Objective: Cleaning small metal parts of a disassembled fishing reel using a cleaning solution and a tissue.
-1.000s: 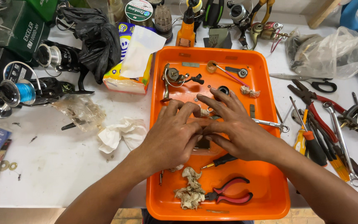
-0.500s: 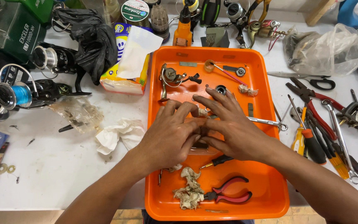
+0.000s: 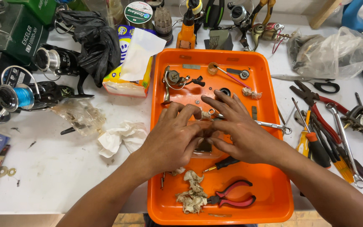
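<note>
Both of my hands meet over the middle of an orange plastic tray (image 3: pixel 269 197). My left hand (image 3: pixel 171 136) and my right hand (image 3: pixel 238 130) have their fingertips together around a small part that the fingers mostly hide. Just beyond the fingers lie a metal reel piece with a wire bail (image 3: pixel 175 80), a black ring (image 3: pixel 224 91) and a thin red-handled tool (image 3: pixel 230 77). Nearer me in the tray lie red-handled pliers (image 3: pixel 232 195), a dirty crumpled rag (image 3: pixel 192 193) and a small black-handled screwdriver (image 3: pixel 223 164).
Right of the tray lie wrenches (image 3: pixel 345 143), screwdrivers (image 3: pixel 305 141), pliers (image 3: pixel 311 98), scissors (image 3: pixel 316 84) and a clear plastic bag (image 3: pixel 337 50). On the left are a fishing reel with blue line (image 3: pixel 17 96), a black cloth (image 3: pixel 95 44), a tissue pack (image 3: pixel 131 63) and a crumpled tissue (image 3: pixel 118 136).
My hands have stayed together in the tray, with the fingers shifting only slightly around the small part. The view has tilted a little.
</note>
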